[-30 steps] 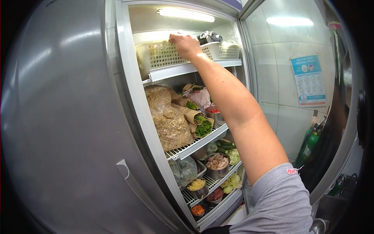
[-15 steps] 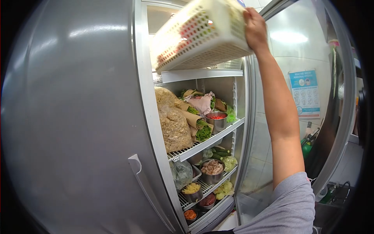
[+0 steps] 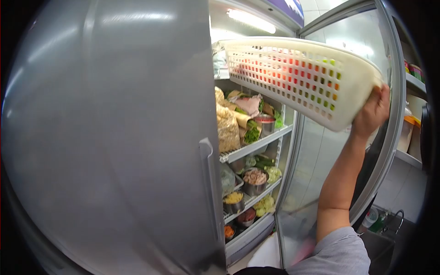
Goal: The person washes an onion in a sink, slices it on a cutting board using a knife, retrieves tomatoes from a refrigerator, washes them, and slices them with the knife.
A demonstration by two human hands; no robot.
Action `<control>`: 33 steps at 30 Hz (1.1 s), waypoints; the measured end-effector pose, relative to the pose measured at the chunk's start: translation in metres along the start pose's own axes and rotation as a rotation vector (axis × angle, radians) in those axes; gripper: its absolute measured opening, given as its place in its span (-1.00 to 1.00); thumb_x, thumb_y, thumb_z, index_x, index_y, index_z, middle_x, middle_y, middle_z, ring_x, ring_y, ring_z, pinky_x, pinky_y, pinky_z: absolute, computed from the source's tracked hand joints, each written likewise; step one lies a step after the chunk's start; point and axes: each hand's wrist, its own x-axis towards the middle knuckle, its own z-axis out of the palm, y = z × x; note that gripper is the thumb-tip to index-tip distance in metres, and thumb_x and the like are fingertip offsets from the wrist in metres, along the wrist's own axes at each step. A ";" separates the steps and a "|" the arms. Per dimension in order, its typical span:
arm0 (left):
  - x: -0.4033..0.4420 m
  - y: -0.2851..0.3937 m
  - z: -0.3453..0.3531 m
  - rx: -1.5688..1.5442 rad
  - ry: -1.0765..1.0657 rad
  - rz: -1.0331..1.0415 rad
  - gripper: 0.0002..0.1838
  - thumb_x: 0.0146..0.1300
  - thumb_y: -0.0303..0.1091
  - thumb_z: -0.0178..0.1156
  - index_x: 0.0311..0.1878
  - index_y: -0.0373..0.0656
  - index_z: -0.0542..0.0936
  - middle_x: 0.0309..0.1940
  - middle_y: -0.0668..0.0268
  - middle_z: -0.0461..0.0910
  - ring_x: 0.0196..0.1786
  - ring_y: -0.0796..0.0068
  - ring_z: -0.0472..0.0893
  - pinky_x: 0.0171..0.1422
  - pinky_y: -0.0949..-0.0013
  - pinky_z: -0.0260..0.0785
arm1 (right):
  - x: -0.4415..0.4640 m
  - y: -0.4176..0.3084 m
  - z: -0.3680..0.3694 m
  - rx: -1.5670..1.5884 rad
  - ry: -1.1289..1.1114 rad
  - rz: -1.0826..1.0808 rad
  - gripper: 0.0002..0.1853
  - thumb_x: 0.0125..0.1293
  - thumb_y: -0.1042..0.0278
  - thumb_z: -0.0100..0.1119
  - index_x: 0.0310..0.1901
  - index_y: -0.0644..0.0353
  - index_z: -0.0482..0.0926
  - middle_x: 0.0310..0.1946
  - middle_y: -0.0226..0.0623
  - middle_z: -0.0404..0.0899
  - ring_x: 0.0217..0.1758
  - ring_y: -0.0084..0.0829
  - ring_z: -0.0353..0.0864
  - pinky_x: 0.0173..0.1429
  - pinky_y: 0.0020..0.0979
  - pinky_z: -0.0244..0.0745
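Kitchen, tiled wall [image 3: 405,183], lit fridge [image 3: 284,10] with glass door [image 3: 305,169] open. White perforated basket [image 3: 355,94], red and green contents, held up at upper-shelf height, tilted, right end lower. Right hand [image 3: 372,112] grip clenched on that end; left grip: can't tell. Below: tan-filled bag [image 3: 228,128], wrapped greens [image 3: 251,133], metal pot [image 3: 266,127] on middle shelf [image 3: 256,147].

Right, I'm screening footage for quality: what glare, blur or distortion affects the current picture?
Head view: the tube light is blown out; glare streaks the steel door and patches the glass door; wide-angle distortion bows the edges, with dark corners; the white basket looks slightly soft, perhaps from motion.
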 end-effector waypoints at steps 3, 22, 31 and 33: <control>-0.010 -0.011 0.024 -0.008 -0.148 0.088 -0.64 0.42 -0.06 0.09 0.09 -0.08 0.60 -0.21 0.40 0.63 -0.22 0.53 0.54 -0.08 0.34 0.43 | -0.020 -0.015 -0.056 0.203 -0.032 0.122 -0.79 0.58 0.35 0.00 -0.02 0.28 0.59 -0.18 -0.36 0.65 -0.11 -0.59 0.57 0.02 -0.53 0.50; -0.327 0.385 -0.001 -0.938 0.148 1.432 -0.53 0.60 -0.01 -0.07 0.36 -0.10 0.41 0.17 0.27 0.54 0.15 0.50 0.56 0.19 0.28 0.53 | -0.138 -0.098 -0.134 0.689 -0.392 0.811 -0.72 0.58 0.32 -0.06 0.17 0.28 0.47 0.03 -0.24 0.57 0.06 -0.42 0.56 0.16 -0.39 0.49; -0.450 0.245 0.126 -1.238 0.758 1.373 -0.30 0.50 0.37 -0.28 0.13 -0.08 0.53 0.03 0.30 0.60 0.07 0.42 0.58 0.23 0.19 0.46 | -0.199 -0.176 -0.148 1.248 -0.667 1.241 -0.66 0.58 0.31 -0.09 0.26 0.28 0.42 0.13 -0.18 0.53 0.14 -0.34 0.56 0.23 -0.32 0.49; -0.491 0.211 0.158 -1.177 0.853 1.463 -0.32 0.48 0.38 -0.25 0.08 -0.06 0.52 -0.05 0.31 0.61 0.01 0.42 0.59 0.16 0.23 0.49 | -0.208 -0.201 -0.154 1.393 -0.717 1.344 -0.64 0.58 0.30 -0.09 0.28 0.28 0.41 0.16 -0.17 0.52 0.15 -0.32 0.55 0.25 -0.30 0.49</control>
